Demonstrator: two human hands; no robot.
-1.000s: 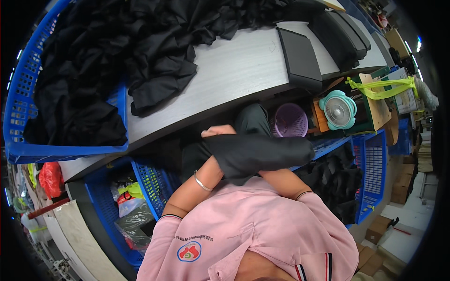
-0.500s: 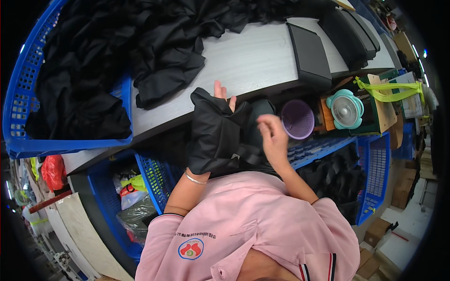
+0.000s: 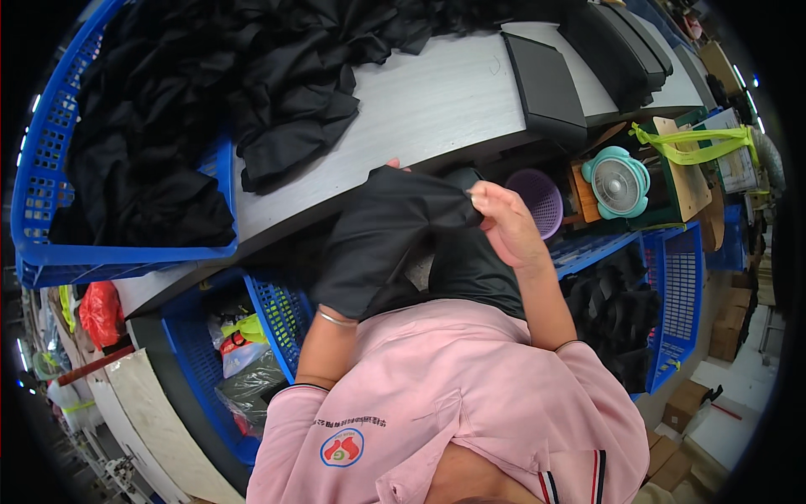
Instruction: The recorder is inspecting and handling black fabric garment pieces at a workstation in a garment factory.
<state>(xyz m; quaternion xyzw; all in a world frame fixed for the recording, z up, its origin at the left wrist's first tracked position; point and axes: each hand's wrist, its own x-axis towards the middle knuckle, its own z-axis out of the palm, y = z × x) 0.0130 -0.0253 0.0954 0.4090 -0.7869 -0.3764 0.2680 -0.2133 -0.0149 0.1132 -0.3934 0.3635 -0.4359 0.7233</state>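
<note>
A piece of black cloth (image 3: 378, 223) covers my left forearm down to the wrist, just above a silver bangle (image 3: 337, 317). My left hand (image 3: 395, 163) is inside the cloth. Only a few fingertips stick out past its far edge, stretched out, and the rest is hidden. On the right, my right hand (image 3: 509, 225) pinches an edge of the same cloth between thumb and fingers. The cloth is drawn out sideways between the two hands, above my lap.
A pale worktable (image 3: 437, 92) lies ahead, with heaped black cloth (image 3: 294, 109) and a dark box-like block (image 3: 546, 88). A blue crate (image 3: 126, 259) of black cloth stands left. To the right are a purple basket (image 3: 537, 202), a teal fan (image 3: 620, 183) and another blue crate (image 3: 676, 294).
My right hand has moved from free beside the cloth to pinching its edge and pulling it rightward. The cloth now covers more of my left fingers.
</note>
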